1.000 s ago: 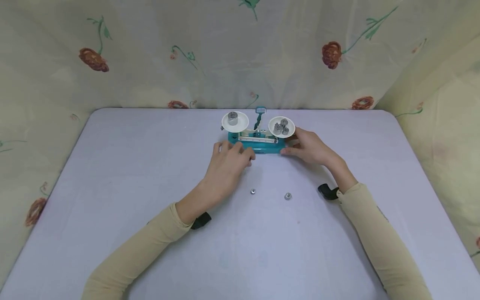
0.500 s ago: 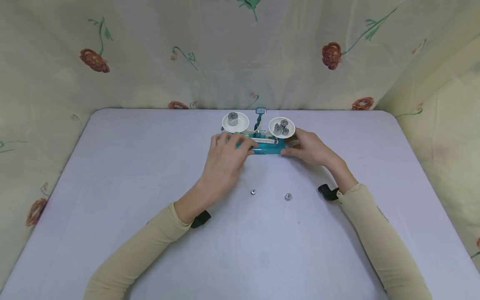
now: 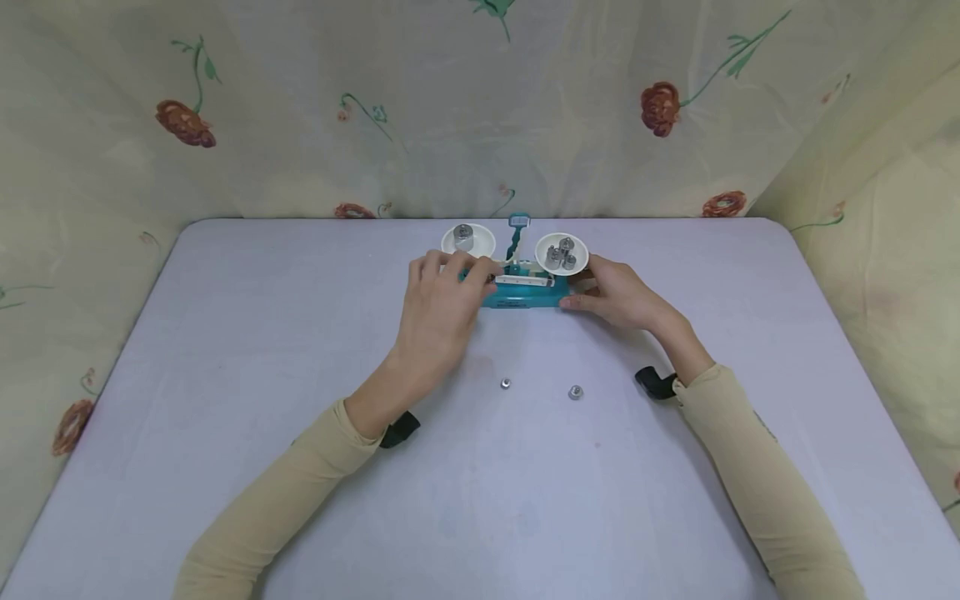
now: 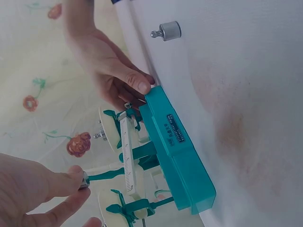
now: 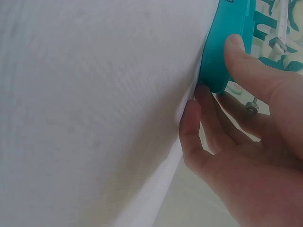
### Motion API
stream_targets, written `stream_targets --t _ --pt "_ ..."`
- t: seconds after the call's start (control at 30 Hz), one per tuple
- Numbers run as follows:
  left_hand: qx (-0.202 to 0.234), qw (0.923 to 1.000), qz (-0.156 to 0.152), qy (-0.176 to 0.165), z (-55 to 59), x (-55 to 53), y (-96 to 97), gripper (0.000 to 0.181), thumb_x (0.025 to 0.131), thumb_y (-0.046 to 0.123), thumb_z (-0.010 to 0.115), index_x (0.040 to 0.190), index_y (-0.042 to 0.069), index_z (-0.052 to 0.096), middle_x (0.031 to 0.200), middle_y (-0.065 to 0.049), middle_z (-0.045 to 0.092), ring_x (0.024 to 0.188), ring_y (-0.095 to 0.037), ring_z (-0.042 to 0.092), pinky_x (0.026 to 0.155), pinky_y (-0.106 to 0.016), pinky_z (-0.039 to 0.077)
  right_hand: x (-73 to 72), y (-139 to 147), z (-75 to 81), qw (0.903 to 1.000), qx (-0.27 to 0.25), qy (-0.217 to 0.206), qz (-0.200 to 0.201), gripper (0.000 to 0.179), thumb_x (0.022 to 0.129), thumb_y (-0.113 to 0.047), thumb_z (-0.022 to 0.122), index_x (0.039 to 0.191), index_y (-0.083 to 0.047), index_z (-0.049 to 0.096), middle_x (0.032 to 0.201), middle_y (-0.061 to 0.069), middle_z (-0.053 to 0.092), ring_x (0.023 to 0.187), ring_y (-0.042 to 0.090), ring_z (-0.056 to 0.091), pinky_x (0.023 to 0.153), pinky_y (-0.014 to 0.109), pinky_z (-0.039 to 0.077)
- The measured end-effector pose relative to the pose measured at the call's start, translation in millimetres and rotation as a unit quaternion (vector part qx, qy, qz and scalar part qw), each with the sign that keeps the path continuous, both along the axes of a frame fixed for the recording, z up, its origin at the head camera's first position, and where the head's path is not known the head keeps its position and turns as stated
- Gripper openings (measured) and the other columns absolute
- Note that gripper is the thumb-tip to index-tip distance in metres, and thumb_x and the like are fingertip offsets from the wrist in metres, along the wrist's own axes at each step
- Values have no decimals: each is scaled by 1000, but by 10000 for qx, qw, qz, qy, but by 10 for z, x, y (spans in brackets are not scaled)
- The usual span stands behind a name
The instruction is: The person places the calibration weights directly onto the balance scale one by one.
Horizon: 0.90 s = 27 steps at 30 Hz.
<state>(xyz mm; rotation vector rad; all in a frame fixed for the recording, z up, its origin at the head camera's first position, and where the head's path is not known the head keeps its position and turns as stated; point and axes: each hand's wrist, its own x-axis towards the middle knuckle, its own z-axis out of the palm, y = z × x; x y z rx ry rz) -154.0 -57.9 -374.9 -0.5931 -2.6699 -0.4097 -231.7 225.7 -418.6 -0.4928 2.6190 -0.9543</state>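
A teal balance scale [image 3: 525, 297] stands near the far table edge. Its left pan [image 3: 486, 243] bears one large metal weight [image 3: 462, 238]; several smaller metal weights [image 3: 561, 253] sit in its right pan [image 3: 542, 252]. My left hand [image 3: 435, 312] is raised in front of the scale's left half, hiding part of the base. Between thumb and finger it pinches a small metal weight [image 4: 84, 181], best seen in the left wrist view. My right hand [image 3: 618, 293] grips the right end of the base, thumb on the front face, below the right pan.
Two loose weights lie on the white tabletop [image 3: 525, 500] nearer me: a tiny weight [image 3: 506, 383] and a bigger weight [image 3: 576, 392]. A flowered curtain [image 3: 420, 108] hangs right behind the far edge and along the sides.
My left hand has moved forward and up, from in front of the base to beside the left pan. The right hand has kept its hold on the scale.
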Motion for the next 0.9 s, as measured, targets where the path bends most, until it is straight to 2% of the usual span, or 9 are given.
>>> stream_targets --t 0.33,0.73,0.9 --pt "-59 9994 276 -176 53 -52 -23 27 110 23 62 134 19 71 135 -11 72 127 -37 59 109 -53 47 1 15 -5 10000 -40 -10 -18 75 103 -19 75 164 -2 37 154 26 58 145 45 56 121 61 46" --pt "-130 9980 579 218 10 -154 -45 25 108 18 65 132 16 72 132 -10 73 123 -39 61 108 -55 49 -1 17 -16 10000 -75 -1 -4 75 102 -20 76 164 -2 37 154 25 58 144 45 56 120 61 47" --pt "-337 9963 765 202 -4 -183 -70 31 103 9 72 133 16 71 134 -11 73 125 -40 61 111 -56 48 -6 14 -11 9999 -85 34 50 75 102 -19 76 164 -2 37 153 25 59 144 44 57 119 60 48"
